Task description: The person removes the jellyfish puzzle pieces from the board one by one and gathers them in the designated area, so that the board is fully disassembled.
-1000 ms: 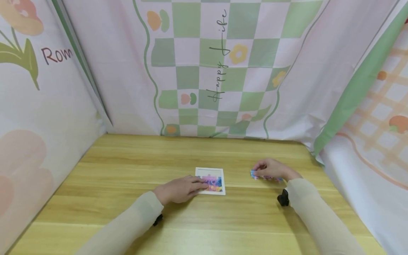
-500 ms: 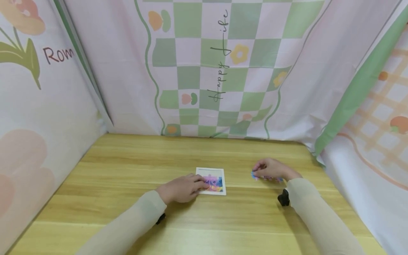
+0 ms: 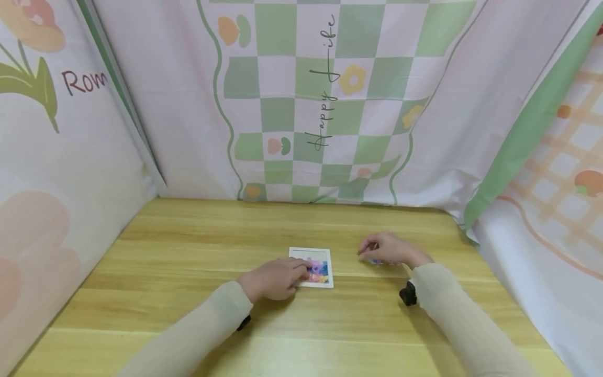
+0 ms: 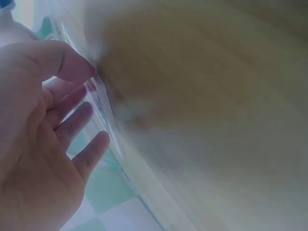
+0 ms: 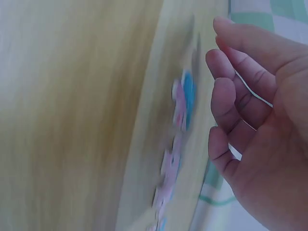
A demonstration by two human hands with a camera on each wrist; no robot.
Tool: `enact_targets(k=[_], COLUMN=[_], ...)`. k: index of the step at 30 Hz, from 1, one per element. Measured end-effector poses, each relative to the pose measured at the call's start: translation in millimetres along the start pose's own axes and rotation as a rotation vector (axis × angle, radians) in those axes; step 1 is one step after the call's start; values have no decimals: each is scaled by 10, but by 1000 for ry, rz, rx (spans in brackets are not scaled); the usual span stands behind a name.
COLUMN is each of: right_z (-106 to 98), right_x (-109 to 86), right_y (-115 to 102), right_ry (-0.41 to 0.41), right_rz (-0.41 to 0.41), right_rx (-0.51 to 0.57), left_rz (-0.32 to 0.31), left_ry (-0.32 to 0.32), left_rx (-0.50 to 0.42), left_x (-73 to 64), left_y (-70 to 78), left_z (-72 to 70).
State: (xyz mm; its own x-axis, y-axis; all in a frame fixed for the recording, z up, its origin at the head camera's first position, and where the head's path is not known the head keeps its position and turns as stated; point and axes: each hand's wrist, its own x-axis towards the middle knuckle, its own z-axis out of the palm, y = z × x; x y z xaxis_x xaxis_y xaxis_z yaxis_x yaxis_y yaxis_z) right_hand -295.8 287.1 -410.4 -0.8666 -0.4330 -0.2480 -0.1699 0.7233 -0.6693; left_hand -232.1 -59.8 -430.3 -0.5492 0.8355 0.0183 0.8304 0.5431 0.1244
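A white-framed jigsaw puzzle [image 3: 318,270] lies partly filled on the wooden table, pink, blue and yellow pieces showing in its lower part. My left hand [image 3: 275,277] rests at its left side, fingers reaching over the picture and covering some of it. In the left wrist view the thumb [image 4: 79,67] touches the frame's edge. My right hand [image 3: 391,248] hovers over loose jigsaw pieces [image 3: 375,261], mostly hidden beneath it. The right wrist view shows its fingers [image 5: 224,98] loosely bent, apart from the row of pink and blue jigsaw pieces [image 5: 178,103], with nothing visible in them.
The wooden table [image 3: 212,225] extends around both hands. A checked cloth [image 3: 311,104] hangs behind its far edge, and printed cloths [image 3: 37,157] stand along the sides. A dark wrist camera [image 3: 408,293] sits under the right sleeve.
My right hand has shifted left over the loose pieces, its fingertips leaving the blue piece. My left hand has slid slightly right across the puzzle.
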Motion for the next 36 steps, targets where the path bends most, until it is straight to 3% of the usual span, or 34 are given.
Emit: enact_targets(k=[9, 17, 36], right_z=[257, 454, 684], right_x=[188, 283, 340], right_y=[-206, -444, -556], right_ry=[-27, -45, -27], right_rz=[-162, -295, -311], right_rx=[-99, -123, -135], left_rz=[-47, -24, -6], left_ry=[-38, -42, -50], left_rx=[-20, -38, -43], left_x=[61, 55, 5], left_y=[4, -9, 22], left_z=[19, 37, -6])
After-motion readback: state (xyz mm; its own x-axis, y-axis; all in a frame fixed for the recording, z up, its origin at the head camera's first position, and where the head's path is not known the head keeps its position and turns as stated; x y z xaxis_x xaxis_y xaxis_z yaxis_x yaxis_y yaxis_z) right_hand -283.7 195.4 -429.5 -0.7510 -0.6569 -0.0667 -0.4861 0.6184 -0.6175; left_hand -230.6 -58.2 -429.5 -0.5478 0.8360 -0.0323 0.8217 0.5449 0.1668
